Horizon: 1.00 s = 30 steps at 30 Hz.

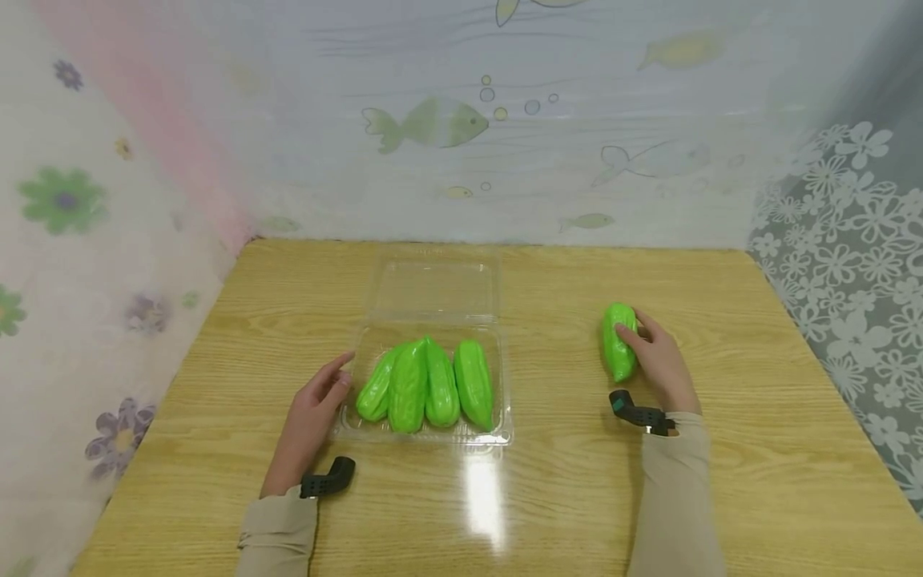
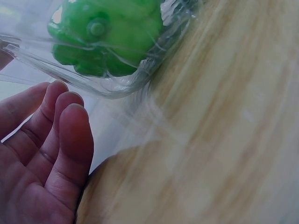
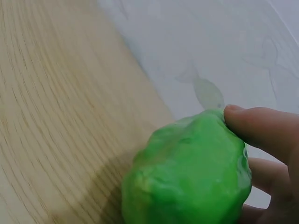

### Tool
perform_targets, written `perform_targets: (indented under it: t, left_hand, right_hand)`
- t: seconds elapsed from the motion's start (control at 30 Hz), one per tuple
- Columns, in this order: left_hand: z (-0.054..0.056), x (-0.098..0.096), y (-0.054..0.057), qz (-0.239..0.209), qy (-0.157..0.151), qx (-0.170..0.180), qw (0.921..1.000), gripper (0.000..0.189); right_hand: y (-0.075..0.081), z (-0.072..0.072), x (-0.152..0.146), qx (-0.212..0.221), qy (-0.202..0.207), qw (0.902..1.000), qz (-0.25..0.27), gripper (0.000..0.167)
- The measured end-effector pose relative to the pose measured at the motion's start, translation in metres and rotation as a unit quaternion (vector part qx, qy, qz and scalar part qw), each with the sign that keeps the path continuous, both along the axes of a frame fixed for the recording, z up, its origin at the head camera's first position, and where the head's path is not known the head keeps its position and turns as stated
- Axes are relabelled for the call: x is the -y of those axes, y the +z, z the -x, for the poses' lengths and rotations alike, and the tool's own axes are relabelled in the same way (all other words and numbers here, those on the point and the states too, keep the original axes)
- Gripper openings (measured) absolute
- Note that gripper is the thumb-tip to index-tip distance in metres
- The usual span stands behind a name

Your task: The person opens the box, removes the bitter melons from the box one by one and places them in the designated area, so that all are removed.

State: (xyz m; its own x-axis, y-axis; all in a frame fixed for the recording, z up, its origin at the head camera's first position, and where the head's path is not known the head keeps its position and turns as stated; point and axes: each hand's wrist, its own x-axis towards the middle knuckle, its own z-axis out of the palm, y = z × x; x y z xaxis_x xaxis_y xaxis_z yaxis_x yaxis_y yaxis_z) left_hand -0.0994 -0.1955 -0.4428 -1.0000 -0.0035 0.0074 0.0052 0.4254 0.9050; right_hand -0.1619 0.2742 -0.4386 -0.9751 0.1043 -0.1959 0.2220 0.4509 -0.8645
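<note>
On the right side of the table my right hand [image 1: 659, 357] grips a glossy, ridged green toy bitter melon [image 1: 618, 342]. The thumb [image 3: 261, 128] lies on its surface and the other fingers reach behind it. Left of centre is a clear plastic clamshell box [image 1: 505, 425] with its lid [image 1: 438, 288] folded back. Several similar bitter melons [image 1: 473, 385] lie side by side in its base. My left hand [image 1: 315, 413] is at the box's left edge, fingers loosely bent. In the left wrist view its fingertips [image 2: 74, 126] are close to the clear wall, with a bitter melon [image 2: 112, 37] showing through.
The wood-grain table [image 1: 562, 481] bears all of this. A fish-print curtain [image 1: 541, 160] hangs along its back edge, and flowered cloth [image 1: 115, 320] is on the left. Black wrist cameras [image 1: 638, 413] stick out from both wrists, near the sleeve cuffs.
</note>
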Motion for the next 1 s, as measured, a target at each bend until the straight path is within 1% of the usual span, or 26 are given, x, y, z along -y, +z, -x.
perform_targets:
  t: [0.2, 0.3, 0.47, 0.63, 0.7, 0.77, 0.87, 1.0]
  left_hand:
    - [0.000, 0.000, -0.001, -0.002, -0.002, -0.001, 1.0000, 0.041]
    - [0.001, 0.001, -0.001, -0.001, -0.003, -0.004, 1.0000, 0.040]
    - [0.001, 0.001, -0.001, -0.010, -0.004, -0.002, 0.9999, 0.040]
    - [0.001, 0.002, -0.001, -0.005, -0.002, 0.000, 1.0000, 0.040]
    - [0.001, 0.003, -0.002, -0.007, -0.002, 0.002, 1.0000, 0.040]
    - [0.003, 0.005, -0.006, -0.010, -0.004, 0.006, 0.9999, 0.040]
    - [0.006, 0.009, -0.014, -0.016, -0.006, 0.016, 0.9997, 0.041]
    - [0.010, 0.013, -0.026, -0.014, -0.006, 0.020, 0.9997, 0.042]
  right_hand:
    - [0.001, -0.006, -0.015, 0.006, -0.050, 0.9988, -0.001, 0.074]
    - [0.002, -0.007, -0.019, 0.008, -0.075, 0.9971, 0.009, 0.073]
    - [0.004, -0.011, -0.025, 0.002, -0.117, 0.9926, 0.034, 0.071]
    - [0.003, -0.014, -0.029, -0.002, -0.147, 0.9882, 0.041, 0.067]
    - [0.003, -0.014, -0.030, 0.000, -0.158, 0.9867, 0.036, 0.066]
    - [0.002, -0.014, -0.031, 0.005, -0.170, 0.9848, 0.033, 0.066]
    - [0.000, -0.013, -0.032, 0.009, -0.184, 0.9824, 0.030, 0.065]
    - [-0.002, -0.011, -0.032, 0.006, -0.188, 0.9821, 0.016, 0.066]
